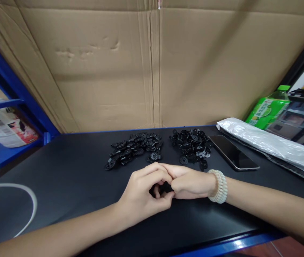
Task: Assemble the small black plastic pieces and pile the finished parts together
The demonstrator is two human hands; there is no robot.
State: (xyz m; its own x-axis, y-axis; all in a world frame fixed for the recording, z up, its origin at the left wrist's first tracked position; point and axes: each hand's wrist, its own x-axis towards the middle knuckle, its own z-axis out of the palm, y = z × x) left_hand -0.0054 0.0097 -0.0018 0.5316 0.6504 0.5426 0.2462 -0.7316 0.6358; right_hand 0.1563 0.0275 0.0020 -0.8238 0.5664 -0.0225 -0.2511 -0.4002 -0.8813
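Note:
My left hand (146, 191) and my right hand (190, 182) meet over the front part of the black table, their fingers curled against each other. Something dark shows in the gap between them, too hidden to make out. Behind the left hand lies a pile of small black parts (135, 144), some with round perforated discs. A second pile of round black parts (192, 141) sits behind the right hand, a few discs lying loose at its front edge.
Right of the piles lie a phone (233, 152) and a long silvery package (269, 142). A green-labelled bottle (269, 109) stands behind. Cardboard (100, 64) walls the back. A white cable (30, 192) loops at left by a blue shelf frame (15, 78).

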